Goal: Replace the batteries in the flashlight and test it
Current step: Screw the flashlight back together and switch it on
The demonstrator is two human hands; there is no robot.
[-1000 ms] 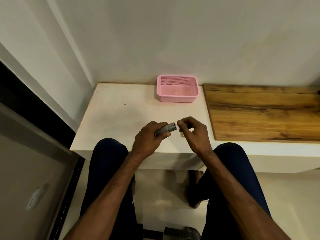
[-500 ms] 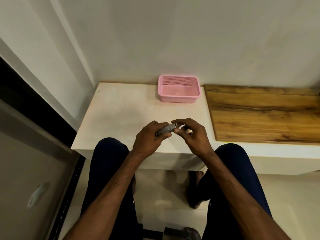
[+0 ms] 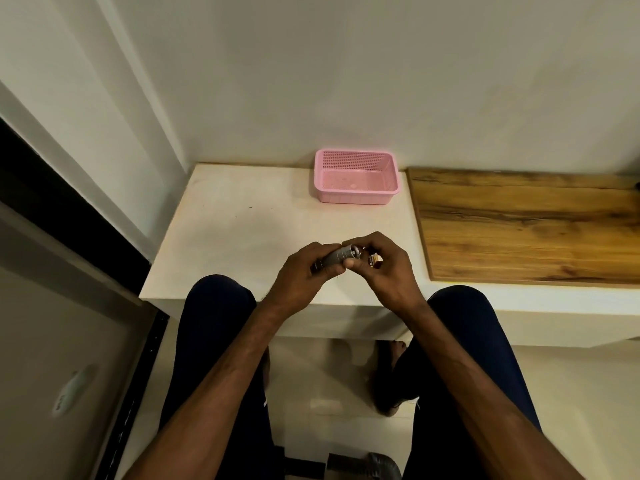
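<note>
A small grey flashlight body (image 3: pixel 337 258) lies across my left hand (image 3: pixel 304 277), which is closed around it above the front of the white table (image 3: pixel 242 230). Its open end points right, with a metal part showing inside. My right hand (image 3: pixel 384 268) touches that open end with thumb and forefinger. A small orange-and-dark battery (image 3: pixel 374 260) is tucked in the right hand's curled fingers. The rest of the flashlight is hidden by my fingers.
A pink perforated basket (image 3: pixel 356 195) stands at the back of the table against the wall. A wooden board (image 3: pixel 526 230) covers the surface to the right. My knees sit below the table's front edge. A dark frame runs along the left.
My right hand moved left from a gap beside the flashlight and closed onto its open end. The left hand stayed where it was, holding the body.
</note>
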